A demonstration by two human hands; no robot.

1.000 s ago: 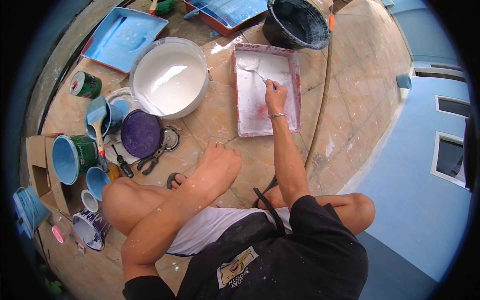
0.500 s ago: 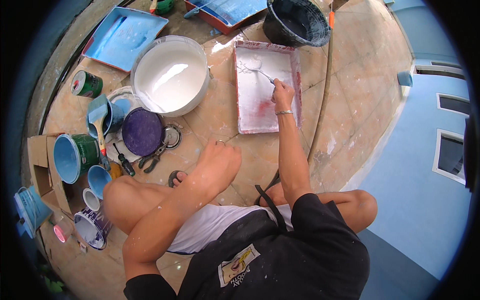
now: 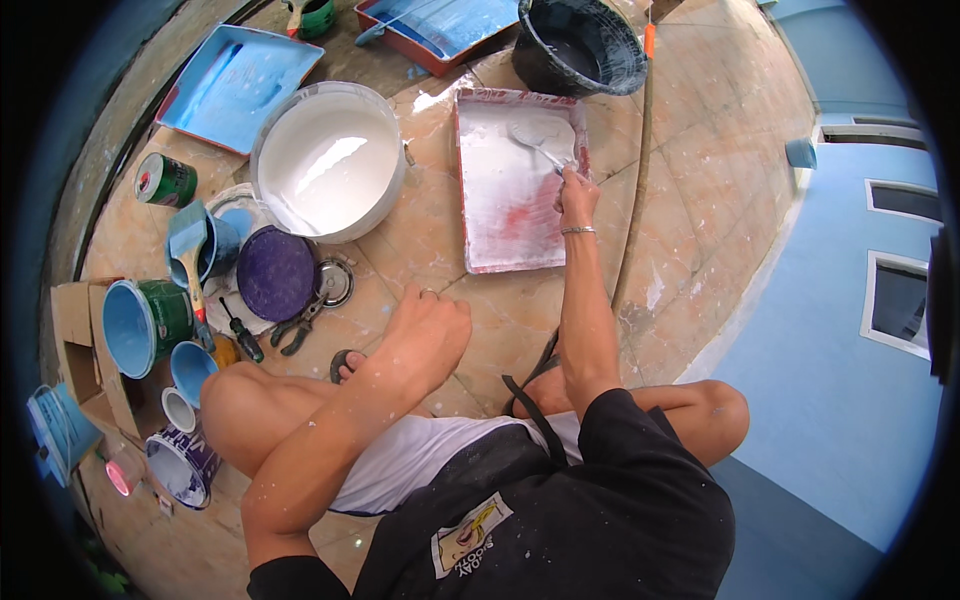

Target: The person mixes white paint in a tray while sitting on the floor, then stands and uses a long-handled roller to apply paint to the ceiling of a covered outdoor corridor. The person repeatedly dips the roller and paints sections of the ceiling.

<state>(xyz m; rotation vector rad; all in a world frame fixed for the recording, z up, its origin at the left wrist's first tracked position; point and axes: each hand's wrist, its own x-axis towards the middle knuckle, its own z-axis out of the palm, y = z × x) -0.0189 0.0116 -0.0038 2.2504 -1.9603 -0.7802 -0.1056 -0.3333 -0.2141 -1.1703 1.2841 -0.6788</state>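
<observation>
My right hand (image 3: 576, 198) is closed round the handle of a spoon (image 3: 548, 150), its bowl coated in white paint. The spoon's bowl lies in wet white paint at the far end of a red-rimmed paint tray (image 3: 462, 190). Pinkish red streaks show through the thin white coat in the tray's middle. My left hand (image 3: 428, 335), with a ring on one finger, hangs in a loose fist before my left knee; nothing shows in it, though its fingertips are hidden. Left of the tray stands a big round tub (image 3: 396, 190) of white paint.
A black bucket (image 3: 530, 70) and two blue-stained trays (image 3: 240, 85) stand at the far side. On the left are a purple lid (image 3: 276, 272), pliers (image 3: 297, 332), a screwdriver (image 3: 240, 328), a paintbrush (image 3: 190, 255), several paint cans and a cardboard box (image 3: 75, 315). A hose (image 3: 640, 190) runs along the right.
My right hand has drawn slightly nearer, and the spoon has shifted right across the tray's far end, with white paint now spread around it. My left hand stays nearly still.
</observation>
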